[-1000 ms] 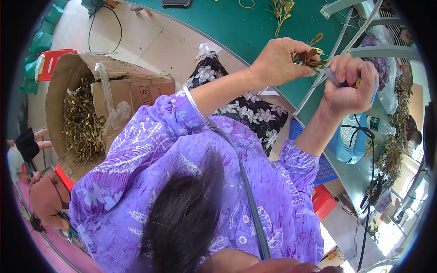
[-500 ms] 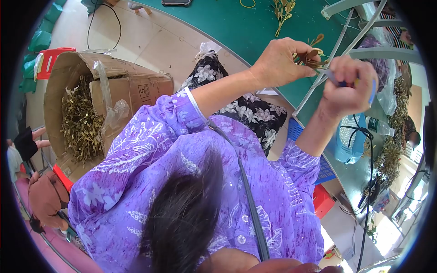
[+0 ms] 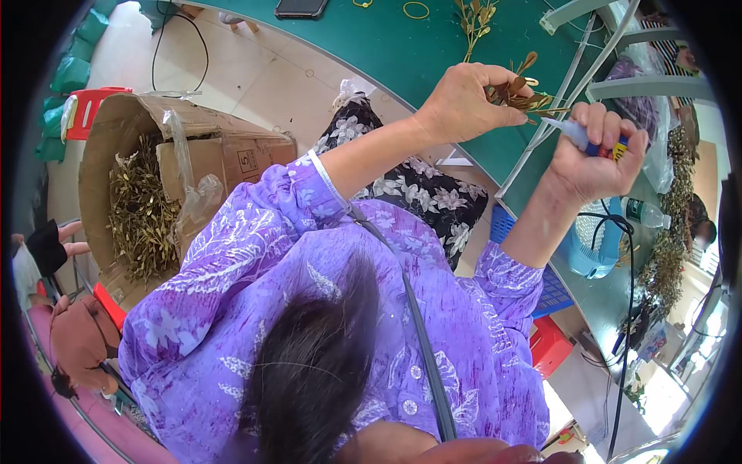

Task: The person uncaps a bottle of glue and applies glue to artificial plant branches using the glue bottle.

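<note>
Between the thumb and fingers of my left hand (image 3: 464,104) is a sprig of brown-green dried leaves (image 3: 519,97), its stem end pointing right. My right hand (image 3: 599,158) is wrapped round a small glue bottle (image 3: 573,134) with a pale tapered nozzle and a blue and yellow label. The nozzle tip points left, close to the stem end; whether they touch I cannot tell. Both hands are above the green tabletop (image 3: 363,39). Beyond my left hand, another leafy sprig (image 3: 475,27) lies on that surface.
A cardboard box (image 3: 239,155) of dried sprigs stands on the left. Yellow rings (image 3: 416,10) and a phone (image 3: 301,7) lie on the table. Metal bars (image 3: 556,100) rise beyond my hands. At right are a blue basket (image 3: 593,259), a plastic bottle (image 3: 648,213) and a black cable (image 3: 631,294).
My right hand has turned and is less blurred, so the glue bottle's nozzle and label now show. My left hand has shifted slightly left with the sprig.
</note>
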A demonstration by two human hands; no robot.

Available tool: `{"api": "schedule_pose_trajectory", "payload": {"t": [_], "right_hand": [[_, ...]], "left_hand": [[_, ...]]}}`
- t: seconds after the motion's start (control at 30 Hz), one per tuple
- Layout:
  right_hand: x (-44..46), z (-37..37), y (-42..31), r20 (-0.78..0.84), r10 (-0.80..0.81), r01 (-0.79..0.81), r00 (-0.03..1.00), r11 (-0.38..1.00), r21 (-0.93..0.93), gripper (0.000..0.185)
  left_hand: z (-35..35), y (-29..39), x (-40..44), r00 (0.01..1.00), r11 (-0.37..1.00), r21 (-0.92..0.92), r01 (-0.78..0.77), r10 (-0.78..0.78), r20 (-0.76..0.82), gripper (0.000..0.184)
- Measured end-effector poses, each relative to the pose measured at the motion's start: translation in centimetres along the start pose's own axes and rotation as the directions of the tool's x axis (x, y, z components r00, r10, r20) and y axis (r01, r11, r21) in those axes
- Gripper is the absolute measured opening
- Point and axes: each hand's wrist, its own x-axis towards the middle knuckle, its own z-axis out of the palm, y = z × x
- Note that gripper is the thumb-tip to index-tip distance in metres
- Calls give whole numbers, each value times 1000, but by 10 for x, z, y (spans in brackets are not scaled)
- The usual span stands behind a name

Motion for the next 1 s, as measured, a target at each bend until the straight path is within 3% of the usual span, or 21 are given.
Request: {"api": "schedule_pose_trajectory", "payload": {"t": [0.47, 0.6, 0.67, 0.73, 0.87, 1.0], "right_hand": [[-5, -10, 20, -76, 2, 2, 997, 998, 58, 25], [-19, -7, 29, -209, -5, -2, 978, 999, -35, 35], [-27, -16, 33, -161, -29, 15, 987, 996, -84, 38], [-38, -17, 32, -229, -97, 42, 969, 971, -234, 38], [-52, -23, 26, -232, -80, -4, 970, 940, -340, 36], [-66, -32, 28, -248, 4, -78, 969, 953, -291, 33]], "left_hand": [[1, 1, 0, 999, 998, 49, -34, 35, -12, 32], [1, -4, 1, 999, 1000, 0, -6, 6, -35, 33], [0, -2, 1, 999, 1000, 11, -14, 15, -35, 33], [0, -1, 1, 999, 1000, 21, -21, 21, -33, 33], [3, -4, 1, 999, 997, 50, -52, 51, 13, 33], [2, -7, 1, 998, 997, 41, -64, 64, -12, 33]]}}
